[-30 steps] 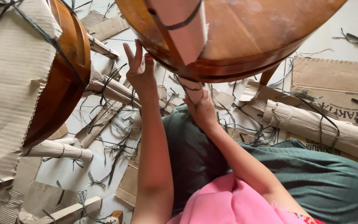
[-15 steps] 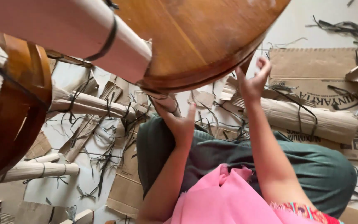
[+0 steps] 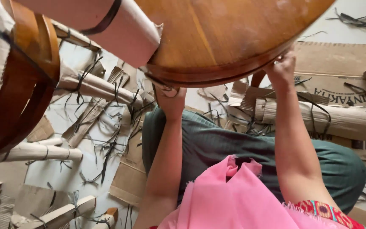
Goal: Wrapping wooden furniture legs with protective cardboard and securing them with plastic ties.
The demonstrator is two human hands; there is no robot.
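Both forearms are reaching up and away from the body. The left hand (image 3: 171, 99) is curling its grip closed overhead; the right hand (image 3: 281, 70) is clasping higher, fingers hooked out of sight.

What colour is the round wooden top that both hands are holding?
The round wooden top is a warm, glossy orange-brown with visible grain, seen in the head view.
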